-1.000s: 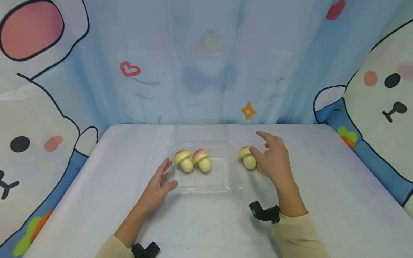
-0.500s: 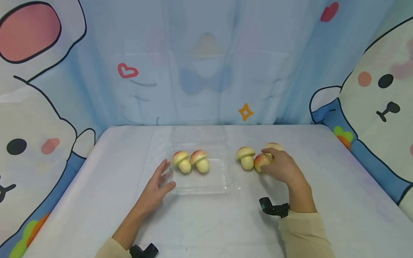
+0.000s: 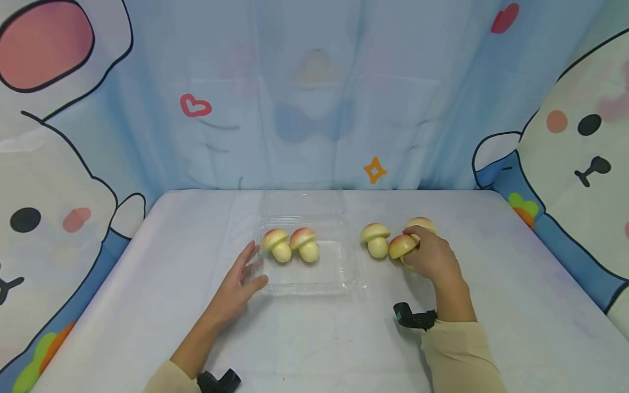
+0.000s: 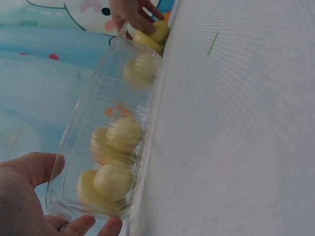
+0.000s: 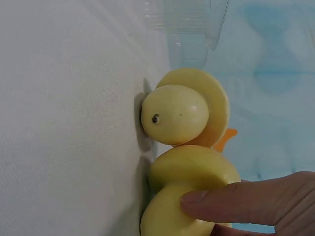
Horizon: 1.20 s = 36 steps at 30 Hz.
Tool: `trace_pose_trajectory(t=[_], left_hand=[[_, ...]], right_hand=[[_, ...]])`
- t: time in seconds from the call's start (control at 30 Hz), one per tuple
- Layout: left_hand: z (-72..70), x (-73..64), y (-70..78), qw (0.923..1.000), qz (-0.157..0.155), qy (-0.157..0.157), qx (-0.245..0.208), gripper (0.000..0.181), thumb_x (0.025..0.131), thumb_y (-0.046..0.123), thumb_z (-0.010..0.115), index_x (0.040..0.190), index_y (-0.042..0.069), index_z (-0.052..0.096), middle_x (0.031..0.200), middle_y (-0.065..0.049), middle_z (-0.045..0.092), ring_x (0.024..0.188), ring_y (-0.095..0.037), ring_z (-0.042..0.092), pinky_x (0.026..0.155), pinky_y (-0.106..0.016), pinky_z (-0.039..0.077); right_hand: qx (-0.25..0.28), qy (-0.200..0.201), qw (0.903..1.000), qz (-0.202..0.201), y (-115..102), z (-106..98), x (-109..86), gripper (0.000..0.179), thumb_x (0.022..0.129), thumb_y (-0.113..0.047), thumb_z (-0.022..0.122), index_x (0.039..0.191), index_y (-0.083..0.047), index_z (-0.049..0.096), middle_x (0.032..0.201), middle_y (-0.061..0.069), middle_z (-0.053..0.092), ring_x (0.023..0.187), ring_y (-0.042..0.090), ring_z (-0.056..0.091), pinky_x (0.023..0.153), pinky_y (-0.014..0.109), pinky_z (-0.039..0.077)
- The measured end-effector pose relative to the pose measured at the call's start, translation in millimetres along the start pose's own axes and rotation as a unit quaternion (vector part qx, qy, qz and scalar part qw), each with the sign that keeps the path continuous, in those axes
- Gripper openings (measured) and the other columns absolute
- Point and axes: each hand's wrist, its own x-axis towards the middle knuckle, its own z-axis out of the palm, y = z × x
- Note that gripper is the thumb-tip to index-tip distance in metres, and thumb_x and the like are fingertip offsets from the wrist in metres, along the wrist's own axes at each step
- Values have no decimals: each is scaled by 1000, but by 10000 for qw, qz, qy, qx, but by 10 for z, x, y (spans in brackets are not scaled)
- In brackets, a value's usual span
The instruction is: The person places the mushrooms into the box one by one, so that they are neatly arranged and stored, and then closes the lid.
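My right hand (image 3: 434, 256) grips a yellow toy mushroom (image 3: 400, 245) with a reddish cap, which lies tilted; in the right wrist view the thumb (image 5: 216, 201) presses its stem. Just left of it stands another toy mushroom (image 3: 377, 241), and one more toy mushroom (image 3: 421, 222) shows behind, partly covered by the hand. A clear plastic container (image 3: 339, 273) holds two toy mushrooms side by side, one (image 3: 277, 245) at the left and one (image 3: 306, 245) beside it. My left hand (image 3: 237, 288) rests spread at the container's left side, thumb and fingertips at its rim and wall.
The container's clear lid (image 3: 302, 203) lies folded back toward the rear of the white-covered table (image 3: 314, 338). A blue curtain (image 3: 314, 93) with cartoon figures hangs along the far edge. Black camera mounts sit on both wrists, the right one (image 3: 413, 317) low over the table.
My right hand has moved right and down from above the mushrooms and now grips one, tilting it slightly. The left hand stays in place by the container.
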Motion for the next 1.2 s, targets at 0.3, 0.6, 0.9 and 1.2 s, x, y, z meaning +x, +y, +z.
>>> trace_pose_trajectory(t=[0.3,0.6,0.9,1.2], left_hand=[[0,4,0,10000,57,25,-2,83,101,11,61,167,8,9,172,-17,21,154,-45,31,126,-61,17],[-11,1,8,9999,101,-31,-26,83,102,12,60,167,8,10,172,-17,19,154,-44,29,127,-60,17],[-6,-1,6,10000,47,24,0,82,102,14,60,167,10,10,172,-15,20,154,-44,30,126,-63,16],[-16,0,10,10000,48,0,9,82,102,14,60,167,10,11,172,-15,19,155,-44,29,126,-63,16]], right_hand=[[150,224,9996,-31,-32,-77,-38,67,86,-10,67,149,-1,46,134,32,59,107,44,56,80,49,49],[447,949,9945,-70,-142,-116,-82,67,90,-14,65,153,-3,44,130,33,60,107,45,59,75,46,52],[899,1589,9820,-477,-397,-14,-131,65,91,-11,67,152,-3,48,128,31,61,115,47,60,87,55,53],[1023,1712,9762,-855,-699,199,-135,62,90,-7,68,150,-4,51,123,27,62,111,43,62,88,54,53]])
